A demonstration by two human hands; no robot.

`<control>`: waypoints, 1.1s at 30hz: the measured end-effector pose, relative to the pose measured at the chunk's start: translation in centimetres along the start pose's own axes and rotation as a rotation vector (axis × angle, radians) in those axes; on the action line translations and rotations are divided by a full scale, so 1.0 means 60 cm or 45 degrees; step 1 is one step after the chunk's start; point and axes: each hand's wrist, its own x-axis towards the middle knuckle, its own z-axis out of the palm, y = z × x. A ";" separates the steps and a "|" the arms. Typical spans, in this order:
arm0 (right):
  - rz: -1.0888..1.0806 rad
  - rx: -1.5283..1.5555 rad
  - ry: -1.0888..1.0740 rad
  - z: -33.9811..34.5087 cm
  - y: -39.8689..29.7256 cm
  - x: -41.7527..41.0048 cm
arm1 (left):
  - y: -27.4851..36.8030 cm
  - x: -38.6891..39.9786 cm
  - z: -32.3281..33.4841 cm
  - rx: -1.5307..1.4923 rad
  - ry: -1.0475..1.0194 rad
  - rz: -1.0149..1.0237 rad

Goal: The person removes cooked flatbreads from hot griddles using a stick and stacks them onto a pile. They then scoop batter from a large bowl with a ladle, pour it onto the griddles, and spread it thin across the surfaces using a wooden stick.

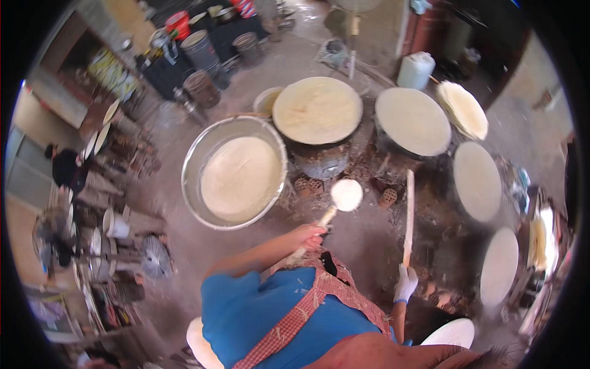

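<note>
My left hand [311,236], bare, grips the pale handle of a ladle whose round bowl [347,195] is full of white batter. To the ladle's left stands a large metal basin [187,184] with creamy batter [239,177] in it. My right hand [406,284], in a white glove, holds a long flat wooden stick [409,217] that points away from me. Round pale sheets lie on griddles: one beyond the ladle [318,110], one beyond the stick's tip [412,121], and others at the right [477,181], [499,266].
A stack of pale rounds [462,110] lies at the back right, near a white plastic jug [416,70]. Perforated briquettes [388,197] sit on the floor by the stoves. Metal buckets [201,88] stand at the back left. Another person [69,168] stands far left, beside a standing fan [53,235].
</note>
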 end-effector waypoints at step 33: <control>-1.348 -0.923 -0.438 0.646 -0.280 -0.253 | 0.342 -0.442 -0.345 -0.760 -0.069 0.563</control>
